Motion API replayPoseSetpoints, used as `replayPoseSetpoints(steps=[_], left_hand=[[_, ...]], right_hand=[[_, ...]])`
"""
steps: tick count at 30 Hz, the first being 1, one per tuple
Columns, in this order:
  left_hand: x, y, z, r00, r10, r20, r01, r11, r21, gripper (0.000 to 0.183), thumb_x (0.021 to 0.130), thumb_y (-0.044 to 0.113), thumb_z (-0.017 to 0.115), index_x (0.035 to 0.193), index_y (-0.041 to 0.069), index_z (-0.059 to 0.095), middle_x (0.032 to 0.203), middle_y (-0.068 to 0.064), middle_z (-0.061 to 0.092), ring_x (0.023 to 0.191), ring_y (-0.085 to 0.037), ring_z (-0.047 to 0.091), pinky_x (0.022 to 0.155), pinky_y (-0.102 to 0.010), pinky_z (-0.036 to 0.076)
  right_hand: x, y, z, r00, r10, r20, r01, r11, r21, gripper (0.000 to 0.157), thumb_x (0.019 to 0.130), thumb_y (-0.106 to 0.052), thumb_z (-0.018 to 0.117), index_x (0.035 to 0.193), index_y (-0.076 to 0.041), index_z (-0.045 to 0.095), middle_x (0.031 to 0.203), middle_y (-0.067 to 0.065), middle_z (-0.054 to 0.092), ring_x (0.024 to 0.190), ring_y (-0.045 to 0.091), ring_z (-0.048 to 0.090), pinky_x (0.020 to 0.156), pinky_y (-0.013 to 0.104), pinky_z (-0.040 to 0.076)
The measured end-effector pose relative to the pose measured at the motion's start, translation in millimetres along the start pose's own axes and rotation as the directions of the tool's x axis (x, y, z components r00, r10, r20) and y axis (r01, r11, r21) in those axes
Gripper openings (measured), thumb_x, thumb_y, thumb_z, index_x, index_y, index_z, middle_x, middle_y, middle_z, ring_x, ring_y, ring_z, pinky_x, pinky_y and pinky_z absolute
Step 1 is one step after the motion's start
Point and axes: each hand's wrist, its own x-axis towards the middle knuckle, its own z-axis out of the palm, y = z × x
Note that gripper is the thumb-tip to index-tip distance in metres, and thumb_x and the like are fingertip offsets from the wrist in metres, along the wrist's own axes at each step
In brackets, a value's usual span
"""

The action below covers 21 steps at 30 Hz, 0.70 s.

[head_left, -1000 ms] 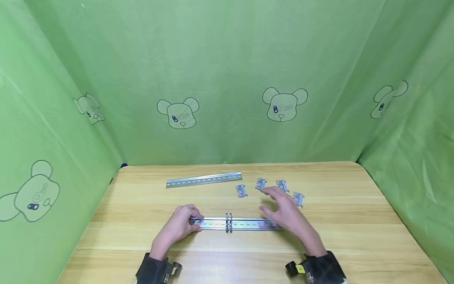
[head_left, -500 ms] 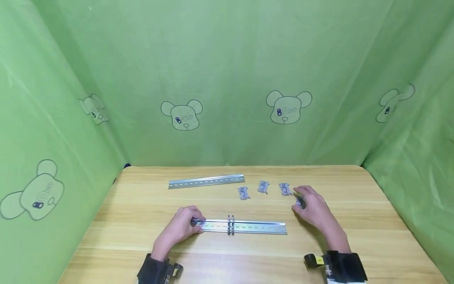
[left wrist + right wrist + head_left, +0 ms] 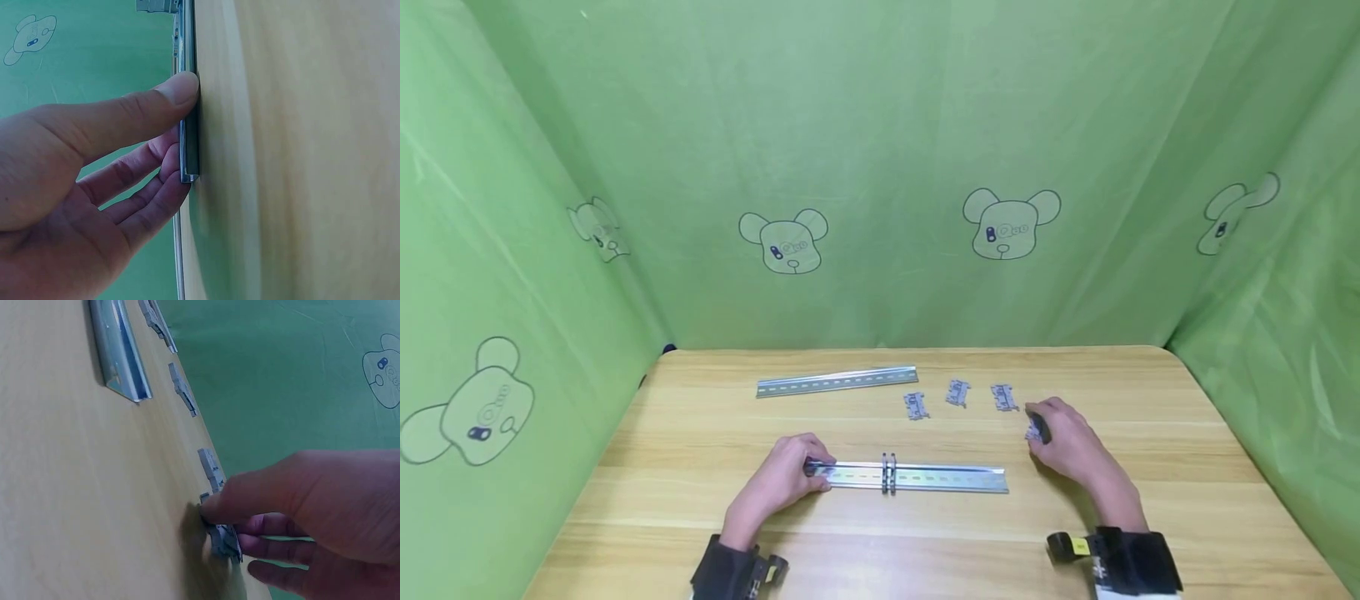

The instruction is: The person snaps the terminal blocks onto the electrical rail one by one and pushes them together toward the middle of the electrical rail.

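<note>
My left hand (image 3: pixel 784 471) grips the left end of a slotted metal DIN rail (image 3: pixel 940 477), thumb on the near edge and fingers on the far one. Two thin grey terminal blocks (image 3: pixel 889 473) stand side by side across the rail near its middle. Out to the right, my right hand (image 3: pixel 1072 442) pinches another grey terminal block (image 3: pixel 1032 432) between thumb and fingers. In the right wrist view this terminal block (image 3: pixel 224 540) is tilted close over the table, partly covered by the thumb.
Three loose terminal blocks lie in a row beyond the rail: a left one (image 3: pixel 916 406), a middle one (image 3: pixel 957 392) and a right one (image 3: pixel 1003 397). A second DIN rail (image 3: pixel 837 382) lies at the back left of the wooden table (image 3: pixel 880 550). Green curtains (image 3: pixel 880 150) surround the table.
My right hand has moved right from above the rail's right end to the outermost terminal block and taken hold of it. My left hand stays on the rail.
</note>
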Motion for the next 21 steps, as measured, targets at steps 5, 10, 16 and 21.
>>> replayPoseSetpoints(steps=[5, 10, 16, 21], left_hand=[[-1.4, 1.1, -0.4, 1.000, 0.001, -0.004, -0.001, 1.000, -0.005, 0.031, 0.069, 0.012, 0.085, 0.098, 0.005, 0.078, 0.097, -0.005, 0.071, 0.089, -0.023, 0.067, 0.082, -0.040, 0.058], [-4.2, 1.8, 0.8, 1.000, 0.004, 0.005, -0.004, 1.000, -0.001, 0.032, 0.069, 0.013, 0.085, 0.099, 0.005, 0.077, 0.097, -0.006, 0.072, 0.089, -0.024, 0.067, 0.083, -0.041, 0.058], [-4.7, 0.7, 1.8, 1.000, -0.002, -0.001, 0.002, 1.000, 0.006, 0.031, 0.070, 0.013, 0.085, 0.099, 0.005, 0.077, 0.098, -0.006, 0.072, 0.090, -0.024, 0.066, 0.083, -0.040, 0.058], [-3.6, 0.7, 2.0, 1.000, 0.009, -0.013, -0.009, 1.000, 0.013, 0.031, 0.070, 0.014, 0.085, 0.099, 0.006, 0.078, 0.097, -0.004, 0.072, 0.089, -0.022, 0.066, 0.082, -0.039, 0.058]], right_hand=[[-6, -4, -8.4, 0.999, 0.008, -0.040, -0.007, 1.000, 0.013, 0.062, 0.076, -0.010, 0.075, 0.128, 0.016, 0.054, 0.111, 0.029, 0.056, 0.093, 0.039, 0.058, 0.083, 0.057, 0.053], [-14, -10, -12.9, 0.999, 0.032, -0.032, -0.029, 0.996, 0.084, 0.060, 0.082, -0.017, 0.073, 0.129, 0.014, 0.054, 0.110, 0.026, 0.059, 0.094, 0.037, 0.060, 0.081, 0.055, 0.056], [-18, -15, -16.2, 0.999, 0.034, -0.029, -0.030, 0.990, 0.135, 0.038, 0.086, -0.017, 0.070, 0.116, 0.006, 0.066, 0.107, 0.022, 0.066, 0.096, 0.037, 0.063, 0.085, 0.055, 0.055], [-23, -18, -19.1, 0.999, 0.022, -0.044, -0.013, 0.981, 0.193, 0.028, 0.081, -0.013, 0.074, 0.106, -0.001, 0.069, 0.102, 0.014, 0.069, 0.091, 0.030, 0.066, 0.083, 0.050, 0.057]])
